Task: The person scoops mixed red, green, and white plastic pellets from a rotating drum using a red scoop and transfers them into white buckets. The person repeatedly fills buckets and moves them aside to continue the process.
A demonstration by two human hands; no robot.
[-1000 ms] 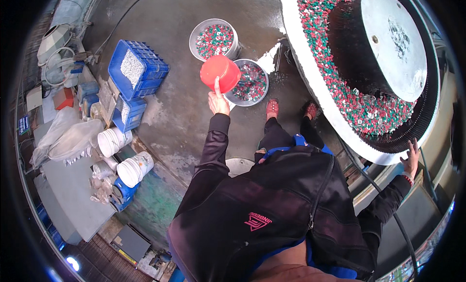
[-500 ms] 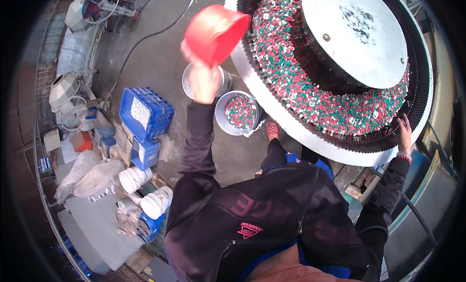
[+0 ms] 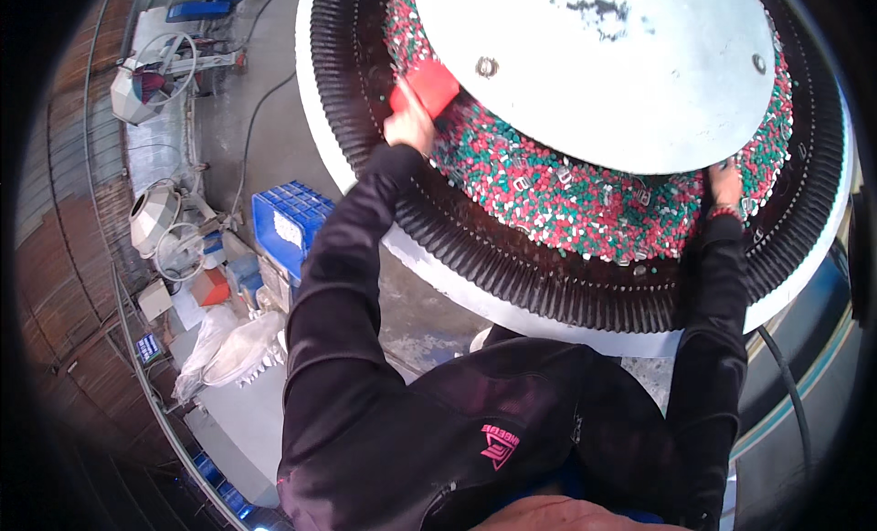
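Note:
Over the far left part of a large round vibratory tumbling bowl (image 3: pixel 548 298), my left hand (image 3: pixel 409 129) is closed on a red plastic scoop (image 3: pixel 431 87). The scoop is down at the small red, green and white pieces (image 3: pixel 521 179) that fill the ring-shaped channel; its lower edge is smeared by motion. Several small metal buckles (image 3: pixel 565 176) lie among the pieces. My right hand (image 3: pixel 726 186) is in the channel at the right, against the rim of the pale central disc (image 3: pixel 603 74). Its fingertips are hidden at that rim, so their grip cannot be made out.
The bowl's ribbed dark wall and white outer rim (image 3: pixel 512 304) curve in front of me. Left on the floor stand a blue crate (image 3: pixel 294 222) with white pieces, pale sacks (image 3: pixel 242 348) and many-sided drums (image 3: pixel 157 219). A dark cable (image 3: pixel 245 138) runs along the floor.
My left hand has carried the red scoop from above the floor buckets rightward into the channel. My right hand has moved from the outer wall inward to the central disc. The view has shifted too.

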